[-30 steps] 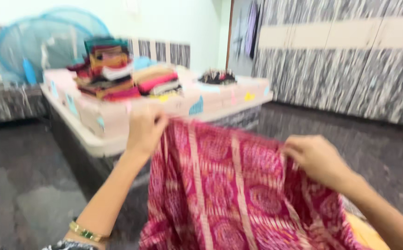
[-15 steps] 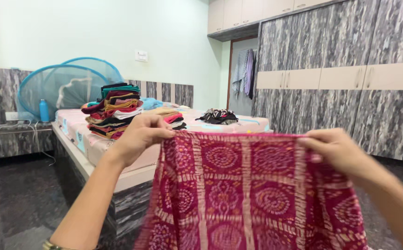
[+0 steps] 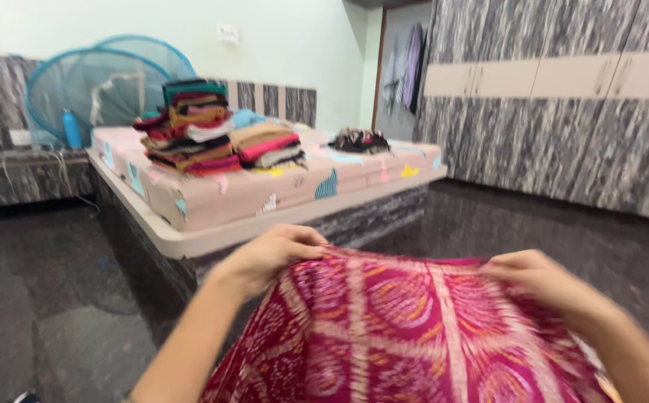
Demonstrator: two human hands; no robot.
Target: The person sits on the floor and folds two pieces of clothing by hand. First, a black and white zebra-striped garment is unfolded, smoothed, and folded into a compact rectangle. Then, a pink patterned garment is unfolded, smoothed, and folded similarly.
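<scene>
A magenta patterned cloth (image 3: 399,328) with pale circular prints hangs spread in front of me, filling the lower middle of the head view. My left hand (image 3: 268,257) pinches its top edge at the left corner. My right hand (image 3: 544,280) grips the same top edge at the right. The cloth is stretched between both hands, and its lower part runs out of the frame.
A bed (image 3: 279,194) with a printed sheet stands ahead, with two stacks of folded clothes (image 3: 197,127) and a dark heap (image 3: 362,139) on it. A blue mesh cover (image 3: 93,86) and blue bottle (image 3: 72,129) stand behind. Patterned wardrobes (image 3: 563,104) line the right wall. The floor (image 3: 55,298) is dark and glossy.
Both hands and the cloth have dropped lower in the view and the top edge is held flatter. The view has shifted, showing more of the bed and floor.
</scene>
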